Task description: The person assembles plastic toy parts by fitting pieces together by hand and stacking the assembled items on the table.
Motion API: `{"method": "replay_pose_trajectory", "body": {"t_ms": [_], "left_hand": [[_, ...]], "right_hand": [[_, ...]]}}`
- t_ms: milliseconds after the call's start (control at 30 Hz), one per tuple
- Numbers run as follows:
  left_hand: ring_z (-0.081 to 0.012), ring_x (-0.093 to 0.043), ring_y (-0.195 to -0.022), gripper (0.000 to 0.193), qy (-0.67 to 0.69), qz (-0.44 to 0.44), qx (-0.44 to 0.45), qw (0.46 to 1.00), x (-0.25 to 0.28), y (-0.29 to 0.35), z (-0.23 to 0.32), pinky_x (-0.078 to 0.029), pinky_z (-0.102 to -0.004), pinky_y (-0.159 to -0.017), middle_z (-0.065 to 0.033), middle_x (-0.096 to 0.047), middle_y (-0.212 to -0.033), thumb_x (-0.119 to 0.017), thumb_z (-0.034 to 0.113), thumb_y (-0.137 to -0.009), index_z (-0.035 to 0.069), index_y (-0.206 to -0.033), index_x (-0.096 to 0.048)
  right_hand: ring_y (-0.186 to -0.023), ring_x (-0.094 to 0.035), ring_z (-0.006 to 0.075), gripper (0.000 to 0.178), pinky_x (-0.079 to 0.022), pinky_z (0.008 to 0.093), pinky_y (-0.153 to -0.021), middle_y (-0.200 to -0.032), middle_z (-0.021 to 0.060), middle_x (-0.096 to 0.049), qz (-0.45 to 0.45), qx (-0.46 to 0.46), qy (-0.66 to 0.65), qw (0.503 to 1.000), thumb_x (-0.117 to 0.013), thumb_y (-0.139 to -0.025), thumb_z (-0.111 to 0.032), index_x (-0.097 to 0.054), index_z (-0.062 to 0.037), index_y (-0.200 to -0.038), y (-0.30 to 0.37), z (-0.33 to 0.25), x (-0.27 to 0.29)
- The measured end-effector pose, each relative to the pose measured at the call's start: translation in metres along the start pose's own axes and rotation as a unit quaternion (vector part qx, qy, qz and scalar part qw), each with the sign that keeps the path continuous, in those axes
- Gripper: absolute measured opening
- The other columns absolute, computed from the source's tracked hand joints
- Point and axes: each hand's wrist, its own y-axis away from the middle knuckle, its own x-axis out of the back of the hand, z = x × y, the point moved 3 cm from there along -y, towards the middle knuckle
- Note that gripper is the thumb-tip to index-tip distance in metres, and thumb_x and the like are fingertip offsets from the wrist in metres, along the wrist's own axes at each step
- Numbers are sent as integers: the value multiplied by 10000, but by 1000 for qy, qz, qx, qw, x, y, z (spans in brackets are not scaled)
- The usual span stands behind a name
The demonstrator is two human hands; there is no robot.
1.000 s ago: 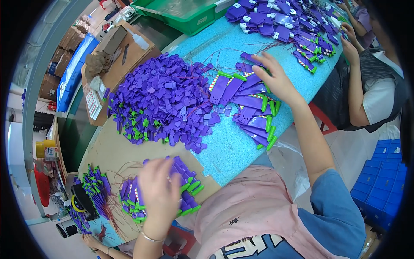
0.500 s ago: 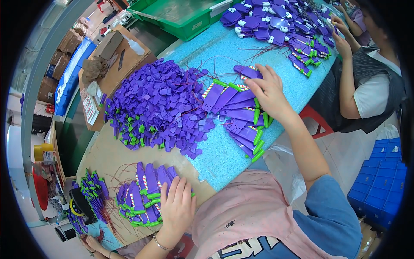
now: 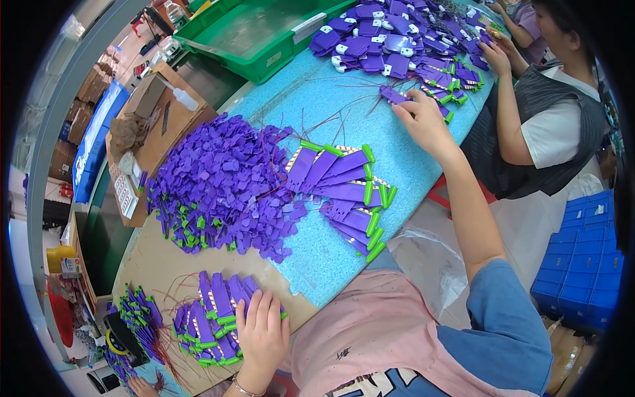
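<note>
My right hand (image 3: 426, 122) reaches far over the blue table top and pinches a flat purple plastic piece (image 3: 393, 94), from which thin dark red wires seem to trail. My left hand (image 3: 262, 327) lies with fingers stretched on the near edge of a stack of purple pieces with green ends and striped edges (image 3: 215, 311). Between my hands, a fanned group of similar green-ended purple pieces (image 3: 344, 178) rests on the table. Beside it sits a large heap of small purple parts (image 3: 218, 178), with some green ones along its near side.
A green tray (image 3: 264, 56) stands at the far edge. Purple pieces with white ends (image 3: 377, 36) cover the far right, where a co-worker (image 3: 549, 112) sits. Another green-ended bunch (image 3: 142, 311) and a co-worker's hand (image 3: 142, 386) are at lower left. Blue crates (image 3: 579, 258) stand at right.
My right hand has moved away from the fanned group toward the far right pieces, carrying the purple piece. My left hand stays on its stack. The whole view has shifted slightly.
</note>
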Motion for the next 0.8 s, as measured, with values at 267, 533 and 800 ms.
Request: {"method": "replay_pose_trajectory", "body": {"t_ms": [267, 533, 800], "left_hand": [[-322, -503, -1228, 398, -9, -3, 9, 1000, -1, 1, 1, -314, -557, -1062, -144, -575, -1235, -664, 185, -793, 11, -1140, -576], [-326, -504, -1225, 399, -14, -4, 12, 1000, 0, 1, 3, -320, -552, -1060, -148, -572, -1239, -664, 175, -793, 12, -1146, -573], [-315, -515, -1213, 395, -2, -7, 14, 1000, 4, 3, -1, -348, -542, -1044, -146, -573, -1236, -680, 163, -785, 17, -1138, -580]], "right_hand": [[-935, -587, 214, 222, -473, 324, -840, -1081, 97, -653, -126, -1, -251, 960, -606, -838, -13, -736, -69, -1009, 7, 18, 13], [-1150, -562, 256, 259, -410, 334, -1002, -1174, 127, -627, 34, 50, -161, 985, -652, -862, -126, -706, -96, -1113, 5, 15, 4], [-1231, -479, 383, 233, -362, 464, -1029, -1331, 199, -524, 94, 148, -41, 984, -685, -846, -219, -711, -95, -1042, 31, -26, -7]]}}
